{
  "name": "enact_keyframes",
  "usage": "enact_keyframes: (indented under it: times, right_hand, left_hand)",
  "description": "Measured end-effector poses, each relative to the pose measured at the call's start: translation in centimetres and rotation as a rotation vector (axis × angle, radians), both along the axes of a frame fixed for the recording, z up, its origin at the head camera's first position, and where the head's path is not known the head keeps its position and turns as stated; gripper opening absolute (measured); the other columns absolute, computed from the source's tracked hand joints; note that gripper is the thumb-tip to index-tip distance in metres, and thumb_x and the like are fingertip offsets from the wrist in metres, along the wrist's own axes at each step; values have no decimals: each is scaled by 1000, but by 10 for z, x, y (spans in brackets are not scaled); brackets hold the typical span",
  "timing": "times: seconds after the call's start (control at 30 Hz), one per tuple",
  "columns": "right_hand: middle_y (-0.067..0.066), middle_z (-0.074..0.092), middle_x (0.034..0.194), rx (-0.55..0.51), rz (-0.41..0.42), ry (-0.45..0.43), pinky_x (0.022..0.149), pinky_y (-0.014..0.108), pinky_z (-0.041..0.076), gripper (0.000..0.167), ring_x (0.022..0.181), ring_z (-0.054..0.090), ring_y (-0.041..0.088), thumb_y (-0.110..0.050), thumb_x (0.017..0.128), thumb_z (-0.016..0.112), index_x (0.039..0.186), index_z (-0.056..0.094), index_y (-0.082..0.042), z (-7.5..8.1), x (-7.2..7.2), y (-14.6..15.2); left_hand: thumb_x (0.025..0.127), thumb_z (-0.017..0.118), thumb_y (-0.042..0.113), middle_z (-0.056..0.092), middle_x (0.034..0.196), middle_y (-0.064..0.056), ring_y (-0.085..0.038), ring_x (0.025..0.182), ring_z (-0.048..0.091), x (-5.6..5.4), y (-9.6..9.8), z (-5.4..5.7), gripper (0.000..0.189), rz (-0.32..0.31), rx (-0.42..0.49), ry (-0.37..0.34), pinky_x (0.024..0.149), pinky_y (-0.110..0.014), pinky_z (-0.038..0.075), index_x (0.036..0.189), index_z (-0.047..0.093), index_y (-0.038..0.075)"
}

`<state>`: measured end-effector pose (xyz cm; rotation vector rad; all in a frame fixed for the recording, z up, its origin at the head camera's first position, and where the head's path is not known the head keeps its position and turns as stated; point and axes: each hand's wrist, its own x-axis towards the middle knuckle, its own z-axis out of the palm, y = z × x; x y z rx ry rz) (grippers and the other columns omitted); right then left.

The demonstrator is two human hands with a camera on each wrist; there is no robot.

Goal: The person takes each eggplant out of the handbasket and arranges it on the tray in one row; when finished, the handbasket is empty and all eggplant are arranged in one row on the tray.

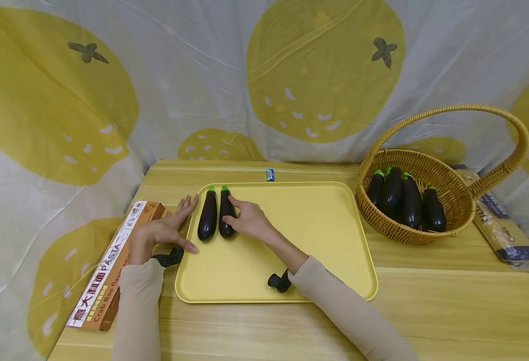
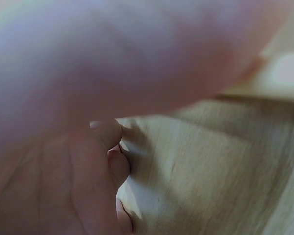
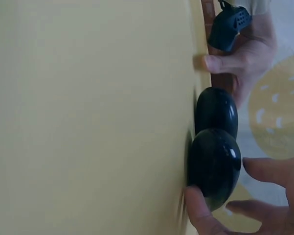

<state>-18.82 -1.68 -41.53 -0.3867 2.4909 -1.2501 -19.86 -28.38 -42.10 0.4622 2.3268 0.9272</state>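
Two dark purple eggplants with green stem ends lie side by side near the left end of a yellow tray [image 1: 291,260]: a left eggplant [image 1: 208,216] and a right eggplant [image 1: 226,228]. My right hand [image 1: 252,220] holds the right eggplant between thumb and fingers; the right wrist view shows the fingertips [image 3: 198,200] at its sides. At the tray's left rim, my left hand [image 1: 163,230] has its fingers spread and thumb over the rim, with nothing in its grasp. The left wrist view shows mostly blurred palm and wood tabletop.
A wicker basket [image 1: 381,223] with a tall handle holds several eggplants on the right. Behind it lies a clear-and-blue package [image 1: 508,235]. A pasta box [image 1: 111,271] stands at the left, beside my forearm. A small blue packet [image 1: 270,174] lies behind the tray.
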Motion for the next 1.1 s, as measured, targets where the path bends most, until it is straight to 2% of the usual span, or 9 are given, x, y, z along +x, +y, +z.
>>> enact_keyframes:
  times: [0.4, 0.6, 0.67, 0.73, 0.83, 0.93, 1.1]
  right_hand:
    - [-8, 37, 47, 4, -11, -6, 41, 19, 26, 65, 41, 33, 7, -26, 100, 67, 158, 42, -9, 1, 2, 0]
    - [-7, 41, 49, -21, 25, -12, 41, 20, 27, 65, 41, 32, 7, -28, 102, 65, 159, 40, -11, 0, 0, 5]
    - [-5, 50, 59, -22, 46, -10, 44, 19, 31, 66, 46, 38, 7, -29, 102, 64, 160, 38, -13, 3, -1, 12]
    - [0, 61, 75, -23, 71, -2, 49, 20, 38, 65, 56, 49, 9, -31, 103, 63, 161, 38, -15, 7, -2, 23]
    - [8, 70, 107, -26, 110, 25, 64, 24, 52, 64, 86, 67, 16, -35, 104, 61, 162, 38, -18, 19, -1, 47]
    - [12, 68, 126, -22, 136, 63, 82, 33, 58, 63, 113, 68, 25, -39, 105, 59, 162, 38, -21, 34, 2, 78]
    - [10, 65, 137, -5, 126, 119, 97, 46, 57, 62, 124, 64, 28, -42, 105, 58, 161, 39, -23, 56, 13, 139]
  left_hand:
    - [70, 97, 30, -28, 167, -28, -50, 154, -26, -1, -1, -1, 147, -12, -35, 19, 117, -80, -9, 165, -13, 11]
    - [70, 97, 30, -29, 166, -28, -49, 153, -28, 0, -2, -2, 147, -12, -25, 12, 117, -79, -12, 165, -14, 9]
    - [70, 97, 30, -29, 166, -27, -49, 153, -28, -1, -2, -2, 148, -10, -26, 12, 116, -80, -11, 165, -14, 10]
    - [70, 97, 30, -30, 166, -26, -49, 154, -28, -1, -2, -2, 147, -12, -32, 14, 116, -80, -10, 165, -14, 10]
    - [71, 96, 30, -30, 166, -27, -49, 153, -28, 0, -3, -3, 147, -17, -30, 18, 115, -81, -9, 165, -14, 10]
    - [71, 96, 29, -31, 166, -27, -50, 153, -29, 0, -3, -3, 146, -24, -25, 15, 114, -82, -10, 165, -15, 9]
    - [72, 95, 29, -31, 166, -27, -50, 152, -29, 0, -3, -2, 146, -34, -26, 21, 114, -81, -12, 165, -15, 9]
